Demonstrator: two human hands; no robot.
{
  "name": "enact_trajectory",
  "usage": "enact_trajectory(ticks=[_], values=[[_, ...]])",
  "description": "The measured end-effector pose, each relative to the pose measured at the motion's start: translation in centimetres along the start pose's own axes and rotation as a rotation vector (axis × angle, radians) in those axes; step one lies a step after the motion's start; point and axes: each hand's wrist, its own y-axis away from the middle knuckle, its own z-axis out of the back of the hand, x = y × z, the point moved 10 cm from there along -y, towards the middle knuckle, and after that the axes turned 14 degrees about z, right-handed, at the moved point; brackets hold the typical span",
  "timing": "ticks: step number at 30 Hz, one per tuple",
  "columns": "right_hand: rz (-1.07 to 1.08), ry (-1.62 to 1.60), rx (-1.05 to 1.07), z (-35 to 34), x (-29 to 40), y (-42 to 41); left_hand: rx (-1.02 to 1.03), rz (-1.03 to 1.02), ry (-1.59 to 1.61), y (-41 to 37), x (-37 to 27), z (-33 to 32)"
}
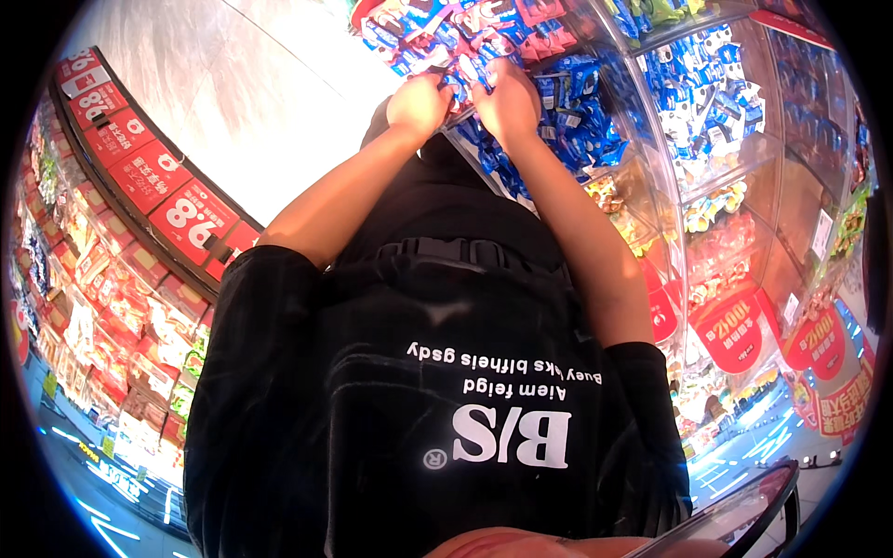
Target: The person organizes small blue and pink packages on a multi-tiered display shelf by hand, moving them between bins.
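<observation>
Small blue, white and pink snack packets [446,35] lie heaped at the top of the head view, in front of me. My left hand [421,104] is at the near edge of this heap, its fingers curled against packets. Close beside it on the right, my right hand [504,97] has its fingers bent around or against a blue packet [481,63]. The fingertips of both hands are partly hidden, so a firm hold cannot be made out. Darker blue packets [572,111] fill a clear bin just right of my right hand.
Clear plastic bins [663,139] with wrapped snacks rise in tiers on the right. A white-and-blue packet pile [711,104] fills one. Red price signs [188,216] edge a curved shelf of packaged goods on the left. Pale floor [279,91] lies between.
</observation>
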Motion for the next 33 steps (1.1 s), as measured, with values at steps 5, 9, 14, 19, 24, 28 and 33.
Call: enact_trajectory(ticks=[5,9,14,19,24,28,33], values=[[-0.022,-0.013,0.015,-0.3,-0.1,0.1,-0.110,-0.094,0.015,0.2,0.0,-0.8],[0.060,0.036,-0.057,-0.1,0.3,-0.6,0.046,-0.013,-0.064,-1.6,-0.4,-0.9],[0.028,-0.004,0.010,-0.5,-0.3,-0.3,-0.122,-0.114,0.225,-0.4,1.5,0.3],[0.066,-0.011,-0.048,-0.1,-0.1,-0.5,0.047,0.202,0.583,0.3,7.0,1.6],[0.029,-0.049,0.034,-0.4,0.0,-0.3,0.047,0.049,0.619,0.6,4.2,1.0],[0.038,-0.033,0.039,-0.4,0.1,-0.3,-0.001,0.067,0.528,0.1,3.0,0.1],[0.012,-0.043,0.057,-0.6,-0.2,-0.3,-0.244,0.050,0.118,-0.2,0.6,1.0]])
